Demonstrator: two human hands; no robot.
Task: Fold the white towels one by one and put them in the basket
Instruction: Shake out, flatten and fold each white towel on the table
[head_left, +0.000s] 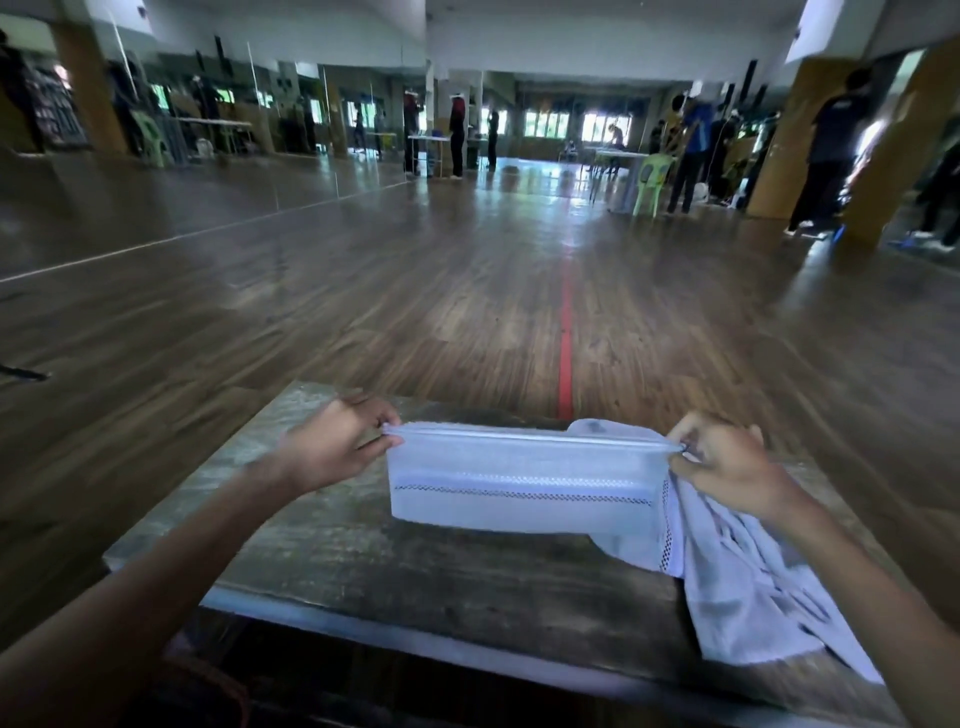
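Note:
A white towel (524, 475) with a dotted band hangs stretched between my hands above the worn wooden table (415, 566). My left hand (332, 447) pinches its upper left corner. My right hand (727, 462) pinches the upper right corner. The towel looks folded over, its lower edge near the tabletop. More white cloth (748, 592) lies crumpled on the table under my right forearm, reaching the near edge. No basket shows in the view.
The table's near edge runs across the bottom of the view. Beyond it stretches a wooden floor with a red line (566, 343). Several people, tables and a green chair (649, 179) stand far back in the hall.

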